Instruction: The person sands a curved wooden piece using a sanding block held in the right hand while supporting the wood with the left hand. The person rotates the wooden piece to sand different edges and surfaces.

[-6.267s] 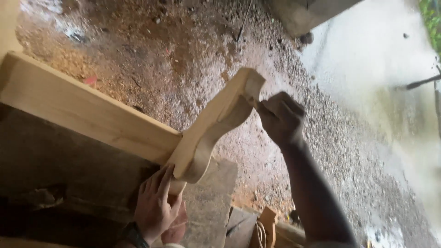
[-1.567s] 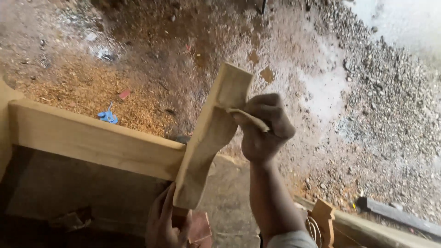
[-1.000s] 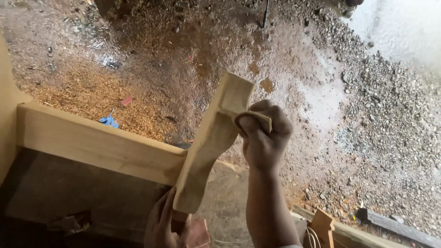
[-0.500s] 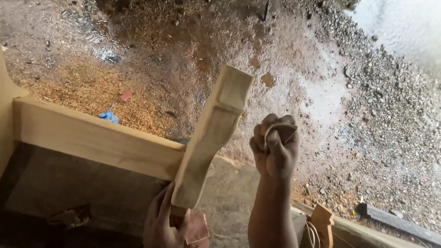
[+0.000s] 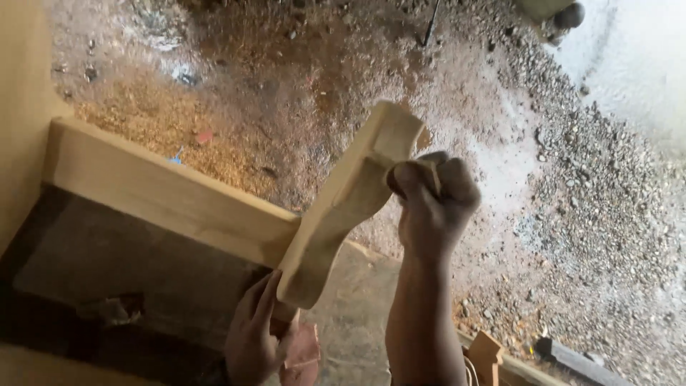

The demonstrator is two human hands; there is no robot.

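Note:
A curved, carved wooden leg [image 5: 341, 207] of pale wood juts up from the corner of a pale wooden frame [image 5: 164, 193]. My right hand [image 5: 432, 204] is closed around a folded piece of sandpaper [image 5: 427, 170] and presses it against the leg's upper right side, near the notched top. My left hand [image 5: 254, 336] grips the frame just below the leg's lower end. A second, reddish piece of sandpaper [image 5: 301, 354] sits under my left hand's fingers.
Below lies wet ground with gravel [image 5: 586, 214] on the right and orange sawdust [image 5: 157, 121] on the left. A small blue scrap [image 5: 174, 159] peeks over the frame rail. Another carved wooden piece [image 5: 484, 354] and a dark plank [image 5: 572, 361] lie at the lower right.
My right hand has come back up from beside the leg and pressed the sandpaper onto its upper part again. The view has shifted slightly; my left hand keeps its grip.

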